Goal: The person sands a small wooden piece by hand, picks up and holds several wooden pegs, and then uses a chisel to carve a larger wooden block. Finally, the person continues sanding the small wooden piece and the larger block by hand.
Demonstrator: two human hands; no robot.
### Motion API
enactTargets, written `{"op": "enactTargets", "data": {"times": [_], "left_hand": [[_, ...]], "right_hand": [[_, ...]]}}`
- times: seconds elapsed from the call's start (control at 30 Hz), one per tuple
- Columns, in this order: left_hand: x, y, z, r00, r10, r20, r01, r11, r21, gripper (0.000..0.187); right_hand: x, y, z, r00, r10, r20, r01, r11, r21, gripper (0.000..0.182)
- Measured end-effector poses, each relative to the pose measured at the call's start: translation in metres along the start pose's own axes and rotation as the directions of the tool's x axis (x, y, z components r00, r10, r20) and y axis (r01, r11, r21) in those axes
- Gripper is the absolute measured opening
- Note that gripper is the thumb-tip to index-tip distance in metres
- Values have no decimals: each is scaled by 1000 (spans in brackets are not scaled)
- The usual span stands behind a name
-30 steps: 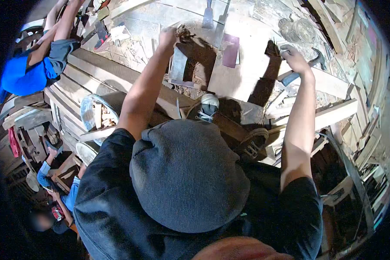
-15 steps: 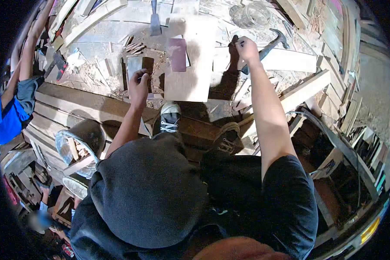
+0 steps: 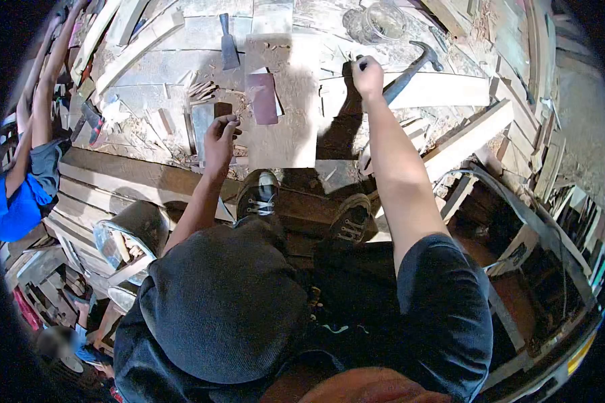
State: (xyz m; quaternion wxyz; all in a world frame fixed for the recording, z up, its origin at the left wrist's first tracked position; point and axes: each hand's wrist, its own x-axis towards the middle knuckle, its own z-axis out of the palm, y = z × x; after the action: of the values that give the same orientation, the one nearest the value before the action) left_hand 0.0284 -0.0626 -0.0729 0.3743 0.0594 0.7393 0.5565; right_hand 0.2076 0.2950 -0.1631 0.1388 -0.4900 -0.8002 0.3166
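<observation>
A pale wooden board [image 3: 297, 134] lies flat in front of me, with a reddish-brown sheet of sandpaper [image 3: 261, 101] on it and a white-edged piece beneath the sheet. My left hand [image 3: 219, 142] hovers just left of the board, fingers loosely bent and apart, holding nothing I can see. Beyond its fingertips is a small dark brown block [image 3: 222, 109]. To the right of the board my right hand [image 3: 368, 80] is closed, knuckles up. Something dark shows at its fingertips, too small to name. A claw hammer [image 3: 410, 72] lies beside that hand.
A chisel-like flat tool [image 3: 229, 50] lies beyond the board, near a clear jar [image 3: 386, 25]. Wood strips [image 3: 474, 138] and shavings are scattered around. A bucket of wood pieces [image 3: 131, 235] stands at left. Another person's arm [image 3: 46, 94] reaches in at far left.
The view has shifted slightly, moving the board left and down in the picture. My left hand has come nearer the board's left edge. My right hand has moved left, away from the hammer.
</observation>
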Motion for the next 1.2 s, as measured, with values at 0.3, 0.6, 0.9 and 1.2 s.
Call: {"op": "enactTargets", "data": {"times": [0.3, 0.6, 0.9, 1.2], "left_hand": [[6, 15, 1, 1000, -25, -13, 25, 999, 28, 17], [11, 42, 23, 996, 68, 55, -73, 992, 100, 15], [3, 57, 17, 999, -43, 18, 42, 999, 12, 15], [-1, 73, 23, 996, 65, -60, -72, 991, -114, 12]], "right_hand": [[12, 27, -29, 949, 190, -254, 4, 793, 609, 6], [3, -6, -32, 959, 149, -242, -108, 978, 176, 20], [12, -37, -28, 955, 240, 176, -146, 892, -428, 30], [-8, -37, -10, 994, 33, -101, 47, 714, 699, 21]]}}
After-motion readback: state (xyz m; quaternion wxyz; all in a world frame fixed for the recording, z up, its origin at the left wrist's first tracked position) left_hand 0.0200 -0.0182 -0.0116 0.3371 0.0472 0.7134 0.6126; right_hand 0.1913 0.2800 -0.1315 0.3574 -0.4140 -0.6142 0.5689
